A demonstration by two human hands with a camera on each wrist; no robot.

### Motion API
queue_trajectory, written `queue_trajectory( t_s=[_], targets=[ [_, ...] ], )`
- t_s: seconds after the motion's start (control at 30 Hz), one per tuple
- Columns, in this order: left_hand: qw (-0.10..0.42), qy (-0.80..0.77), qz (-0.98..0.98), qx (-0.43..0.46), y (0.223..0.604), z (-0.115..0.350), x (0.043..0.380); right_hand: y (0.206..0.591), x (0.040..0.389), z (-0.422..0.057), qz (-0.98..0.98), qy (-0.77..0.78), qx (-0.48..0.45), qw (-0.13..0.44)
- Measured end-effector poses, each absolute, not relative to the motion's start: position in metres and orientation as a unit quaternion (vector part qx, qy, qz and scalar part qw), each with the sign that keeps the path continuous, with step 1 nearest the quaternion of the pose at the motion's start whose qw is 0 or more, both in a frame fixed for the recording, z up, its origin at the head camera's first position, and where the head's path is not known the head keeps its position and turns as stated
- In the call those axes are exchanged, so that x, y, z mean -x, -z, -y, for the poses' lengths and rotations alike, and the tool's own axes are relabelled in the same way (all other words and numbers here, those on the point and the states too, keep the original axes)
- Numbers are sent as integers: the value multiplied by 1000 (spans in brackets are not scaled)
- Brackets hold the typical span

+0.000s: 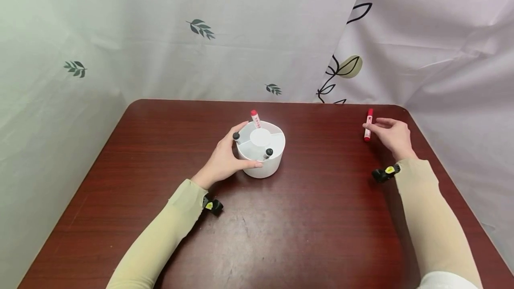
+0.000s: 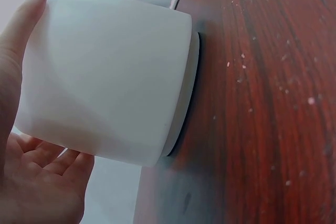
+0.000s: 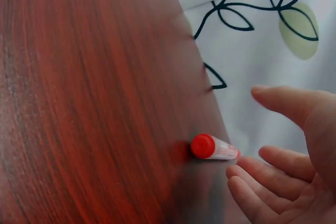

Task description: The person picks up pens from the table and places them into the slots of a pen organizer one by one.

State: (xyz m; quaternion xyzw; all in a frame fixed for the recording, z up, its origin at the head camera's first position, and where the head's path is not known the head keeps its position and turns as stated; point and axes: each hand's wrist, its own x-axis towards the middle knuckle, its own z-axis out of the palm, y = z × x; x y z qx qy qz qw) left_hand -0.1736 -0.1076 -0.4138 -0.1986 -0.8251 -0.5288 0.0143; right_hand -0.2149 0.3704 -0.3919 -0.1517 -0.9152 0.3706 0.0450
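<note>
My left hand [image 1: 222, 159] grips a white round pen holder [image 1: 263, 167] with inner compartments, thumb on the near side and fingers round its far left. In the left wrist view, the holder's wall [image 2: 105, 77] spans the space between thumb and fingers. A marker with a red end [image 1: 255, 119] leans upright at its back, and two black-capped pens stand in it, one at the left [image 1: 236, 137], one at the front [image 1: 268, 152]. At the far right, a red-and-white marker [image 1: 368, 126] lies on the table. Over it, my right hand [image 1: 392, 136] hovers, thumb and fingers apart.
The dark red wooden table [image 1: 321, 217] has its back edge against a pale curtain [image 1: 249, 35] with leaf prints. More curtain hangs along the right side. Each wrist wears a black strap, on the left [image 1: 213, 205] and right [image 1: 385, 173].
</note>
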Motion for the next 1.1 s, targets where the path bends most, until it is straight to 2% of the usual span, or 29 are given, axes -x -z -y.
queue_trajectory(
  t_s=[0.37, 0.73, 1.1],
  targets=[
    [16, 529, 824, 201, 414, 106, 174, 408, 223, -375, 921, -365, 129, 38],
    [13, 527, 827, 198, 411, 106, 173, 409, 230, -376, 919, -356, 170, 17],
    [10, 526, 828, 193, 411, 106, 172, 399, 226, -378, 891, -404, 197, 57]
  ],
)
